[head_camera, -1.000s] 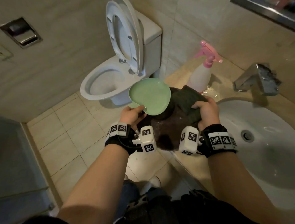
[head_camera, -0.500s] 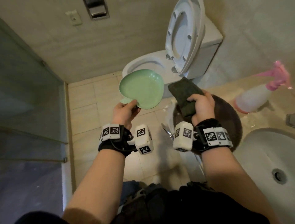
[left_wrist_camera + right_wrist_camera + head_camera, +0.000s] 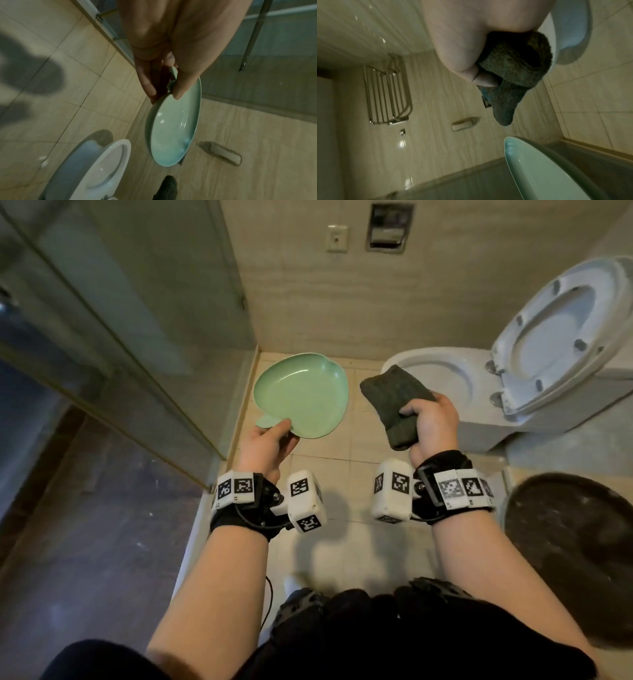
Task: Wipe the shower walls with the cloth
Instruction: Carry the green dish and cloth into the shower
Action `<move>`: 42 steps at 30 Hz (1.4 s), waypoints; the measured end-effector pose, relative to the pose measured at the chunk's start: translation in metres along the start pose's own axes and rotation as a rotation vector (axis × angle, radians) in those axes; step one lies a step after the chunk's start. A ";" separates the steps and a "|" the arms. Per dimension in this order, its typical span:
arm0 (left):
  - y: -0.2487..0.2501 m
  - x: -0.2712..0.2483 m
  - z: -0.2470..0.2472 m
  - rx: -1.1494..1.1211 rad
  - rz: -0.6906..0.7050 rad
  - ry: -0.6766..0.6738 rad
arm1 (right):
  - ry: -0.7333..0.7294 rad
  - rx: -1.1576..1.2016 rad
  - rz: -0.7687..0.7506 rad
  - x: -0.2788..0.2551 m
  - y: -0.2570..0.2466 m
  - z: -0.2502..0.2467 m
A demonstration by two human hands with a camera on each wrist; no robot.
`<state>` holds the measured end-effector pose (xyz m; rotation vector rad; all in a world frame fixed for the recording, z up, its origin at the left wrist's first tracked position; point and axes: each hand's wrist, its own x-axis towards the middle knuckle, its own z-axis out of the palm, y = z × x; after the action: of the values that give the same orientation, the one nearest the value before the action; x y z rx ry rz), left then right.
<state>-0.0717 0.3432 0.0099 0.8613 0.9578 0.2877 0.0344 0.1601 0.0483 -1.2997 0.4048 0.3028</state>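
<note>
My right hand (image 3: 432, 422) grips a folded dark green cloth (image 3: 395, 402), held in the air in front of the toilet; the right wrist view shows the cloth (image 3: 510, 86) bunched under my curled fingers. My left hand (image 3: 270, 441) pinches the small tab of a pale green dish (image 3: 303, 395), thumb on top and fingers beneath, as the left wrist view shows at the dish (image 3: 173, 132). The glass shower wall (image 3: 113, 337) stands to my left, apart from both hands.
A white toilet (image 3: 513, 378) with its seat raised is on the right. A dark round basin (image 3: 575, 553) sits at the lower right. A wall socket (image 3: 336, 238) and recessed paper holder (image 3: 388, 227) are on the tiled wall ahead. Tiled floor (image 3: 342, 474) lies below my hands.
My view has swung left, away from the sink and spray bottle, toward the shower glass. Both hands came along, still holding the cloth and the green dish.
</note>
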 end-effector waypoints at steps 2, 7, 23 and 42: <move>0.012 0.006 -0.028 -0.027 0.015 0.052 | -0.051 -0.021 0.010 -0.006 0.010 0.032; 0.036 0.013 -0.096 -0.118 0.044 0.188 | -0.179 -0.065 0.050 -0.021 0.042 0.104; 0.074 0.013 -0.216 -0.507 0.219 0.654 | -0.704 -0.402 0.230 -0.047 0.117 0.301; 0.060 -0.023 -0.288 -0.832 0.440 1.168 | -1.254 -0.688 0.408 -0.142 0.196 0.415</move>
<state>-0.3090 0.5166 -0.0128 0.0299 1.5083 1.5618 -0.1285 0.6119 0.0314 -1.3958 -0.5735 1.5891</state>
